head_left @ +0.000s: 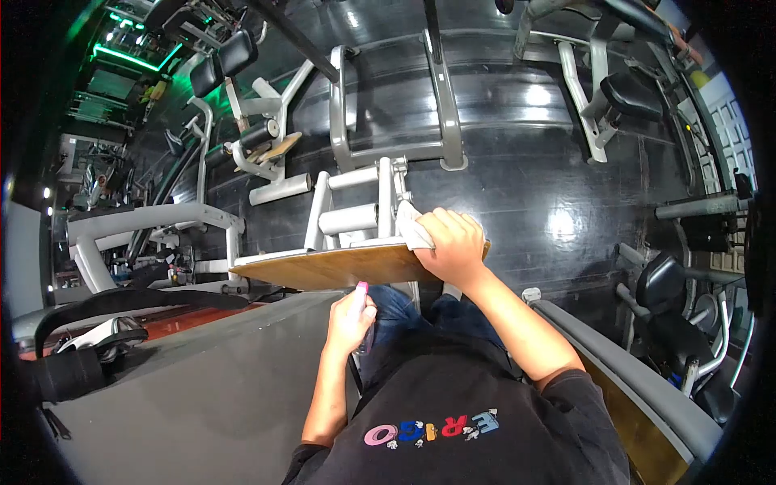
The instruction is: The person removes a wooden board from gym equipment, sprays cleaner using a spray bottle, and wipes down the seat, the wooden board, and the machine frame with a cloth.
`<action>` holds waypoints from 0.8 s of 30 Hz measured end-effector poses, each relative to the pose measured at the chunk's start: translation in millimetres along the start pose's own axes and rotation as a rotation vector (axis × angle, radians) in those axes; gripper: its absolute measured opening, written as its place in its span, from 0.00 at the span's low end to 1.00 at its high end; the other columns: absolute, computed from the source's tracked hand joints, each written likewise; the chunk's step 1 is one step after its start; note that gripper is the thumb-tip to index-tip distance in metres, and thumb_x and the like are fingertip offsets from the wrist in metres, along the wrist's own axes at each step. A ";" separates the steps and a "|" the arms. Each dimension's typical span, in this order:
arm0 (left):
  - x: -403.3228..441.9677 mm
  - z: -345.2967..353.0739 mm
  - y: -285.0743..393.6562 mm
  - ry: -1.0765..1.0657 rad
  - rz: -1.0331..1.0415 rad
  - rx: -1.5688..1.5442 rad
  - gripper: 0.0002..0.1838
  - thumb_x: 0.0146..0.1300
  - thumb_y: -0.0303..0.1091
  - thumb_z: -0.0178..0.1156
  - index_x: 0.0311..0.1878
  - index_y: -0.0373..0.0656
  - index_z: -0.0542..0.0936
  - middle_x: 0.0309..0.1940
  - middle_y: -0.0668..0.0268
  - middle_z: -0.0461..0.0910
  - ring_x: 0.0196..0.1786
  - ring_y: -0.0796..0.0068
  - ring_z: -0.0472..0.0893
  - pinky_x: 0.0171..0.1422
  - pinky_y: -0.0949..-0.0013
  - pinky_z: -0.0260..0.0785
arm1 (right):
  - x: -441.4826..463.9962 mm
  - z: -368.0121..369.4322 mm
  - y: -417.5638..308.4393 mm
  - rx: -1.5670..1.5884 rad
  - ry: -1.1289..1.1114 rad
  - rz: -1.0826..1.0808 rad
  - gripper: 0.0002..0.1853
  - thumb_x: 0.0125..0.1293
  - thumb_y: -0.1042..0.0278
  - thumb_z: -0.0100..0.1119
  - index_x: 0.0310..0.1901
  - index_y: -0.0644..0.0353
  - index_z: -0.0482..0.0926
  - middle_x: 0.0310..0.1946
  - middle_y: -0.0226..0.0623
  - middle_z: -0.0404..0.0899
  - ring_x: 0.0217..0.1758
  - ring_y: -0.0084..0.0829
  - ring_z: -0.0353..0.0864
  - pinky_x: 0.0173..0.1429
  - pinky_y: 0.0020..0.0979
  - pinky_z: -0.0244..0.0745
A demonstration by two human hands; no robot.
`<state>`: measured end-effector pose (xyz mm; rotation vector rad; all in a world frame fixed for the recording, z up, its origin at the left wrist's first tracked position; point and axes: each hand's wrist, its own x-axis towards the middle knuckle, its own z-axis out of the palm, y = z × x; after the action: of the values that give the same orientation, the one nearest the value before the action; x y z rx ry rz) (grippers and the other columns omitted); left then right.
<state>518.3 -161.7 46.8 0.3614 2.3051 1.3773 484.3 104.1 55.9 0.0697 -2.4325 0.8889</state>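
Observation:
My right hand is closed round a white cloth at the right end of a brown wooden board. The board is fixed to a grey metal frame. Below the board's near side, my left hand grips a spray bottle with a pink top. The bottle's body is mostly hidden by the hand and lies over my blue jeans.
A dark grey padded surface lies at the lower left, with a black strap beyond it. Grey gym machines stand ahead on the dark floor. More machines with black seats are at the right.

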 end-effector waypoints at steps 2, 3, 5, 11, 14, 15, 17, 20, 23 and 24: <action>6.1 0.3 8.5 0.025 0.017 -0.063 0.24 0.63 0.52 0.58 0.35 0.34 0.74 0.26 0.63 0.76 0.28 0.74 0.78 0.32 0.71 0.73 | 0.4 0.9 1.3 -0.007 -0.012 -0.013 0.17 0.43 0.62 0.65 0.39 0.51 0.80 0.26 0.28 0.73 0.30 0.31 0.76 0.34 0.34 0.67; 10.0 -0.8 17.1 0.049 0.015 -0.101 0.16 0.60 0.42 0.57 0.34 0.34 0.75 0.25 0.63 0.76 0.27 0.74 0.78 0.33 0.70 0.72 | 0.8 0.9 1.1 -0.004 -0.019 -0.005 0.17 0.43 0.63 0.65 0.39 0.50 0.80 0.26 0.28 0.73 0.30 0.32 0.76 0.34 0.34 0.67; 15.3 -4.1 24.5 0.078 0.014 -0.145 0.09 0.57 0.32 0.57 0.33 0.35 0.75 0.25 0.63 0.76 0.25 0.74 0.78 0.34 0.69 0.71 | 0.4 0.4 0.6 -0.001 -0.030 -0.002 0.16 0.43 0.63 0.66 0.38 0.50 0.80 0.26 0.28 0.72 0.30 0.32 0.76 0.34 0.34 0.67; 21.2 -5.0 15.4 0.059 0.035 -0.244 0.16 0.60 0.40 0.60 0.36 0.33 0.75 0.27 0.62 0.76 0.26 0.74 0.79 0.33 0.71 0.73 | 0.3 -0.4 1.0 -0.019 -0.077 0.000 0.16 0.42 0.64 0.66 0.37 0.49 0.79 0.25 0.28 0.71 0.31 0.33 0.76 0.35 0.35 0.68; 23.0 -0.9 15.3 0.096 0.052 -0.662 0.25 0.60 0.52 0.61 0.36 0.34 0.75 0.30 0.59 0.76 0.26 0.73 0.79 0.33 0.72 0.74 | 2.4 -3.3 0.2 -0.017 -0.093 0.005 0.16 0.42 0.64 0.66 0.37 0.49 0.79 0.26 0.28 0.71 0.31 0.33 0.76 0.35 0.35 0.68; 23.9 -1.5 15.9 0.098 0.079 -0.671 0.28 0.60 0.57 0.60 0.36 0.35 0.75 0.31 0.58 0.76 0.27 0.73 0.79 0.33 0.72 0.74 | 2.9 -5.2 -0.6 -0.012 -0.114 0.011 0.16 0.41 0.65 0.66 0.37 0.50 0.79 0.26 0.28 0.71 0.32 0.33 0.76 0.35 0.36 0.68; 27.5 -2.1 19.8 0.088 0.120 -0.667 0.30 0.60 0.61 0.57 0.36 0.36 0.75 0.32 0.56 0.76 0.28 0.72 0.79 0.32 0.71 0.75 | 2.5 -7.0 -1.2 -0.015 -0.138 0.022 0.17 0.40 0.65 0.67 0.37 0.50 0.78 0.27 0.28 0.71 0.32 0.33 0.76 0.35 0.36 0.69; 35.2 -2.1 18.9 0.083 0.144 -0.661 0.30 0.60 0.60 0.58 0.37 0.35 0.74 0.31 0.55 0.76 0.28 0.72 0.80 0.32 0.72 0.74 | 4.0 -6.1 -0.7 0.008 -0.148 0.040 0.17 0.40 0.66 0.67 0.37 0.50 0.78 0.27 0.28 0.71 0.32 0.34 0.77 0.36 0.36 0.69; 47.3 -0.1 11.3 0.092 0.166 -0.703 0.30 0.60 0.59 0.58 0.37 0.34 0.75 0.31 0.53 0.77 0.27 0.71 0.80 0.35 0.71 0.73 | 6.7 -13.1 -2.0 0.084 -0.229 0.103 0.16 0.41 0.69 0.66 0.37 0.52 0.77 0.29 0.30 0.74 0.35 0.37 0.78 0.38 0.38 0.71; 50.8 0.4 11.8 0.109 0.191 -0.704 0.30 0.60 0.59 0.58 0.37 0.33 0.75 0.31 0.53 0.77 0.27 0.71 0.80 0.37 0.70 0.73 | 6.8 -16.1 -0.2 0.078 -0.243 0.098 0.16 0.41 0.69 0.66 0.37 0.52 0.77 0.29 0.30 0.74 0.35 0.37 0.78 0.38 0.38 0.71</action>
<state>474.1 -134.0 45.4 0.2835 1.7302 2.2247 486.2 114.7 69.6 0.0926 -2.6435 1.0736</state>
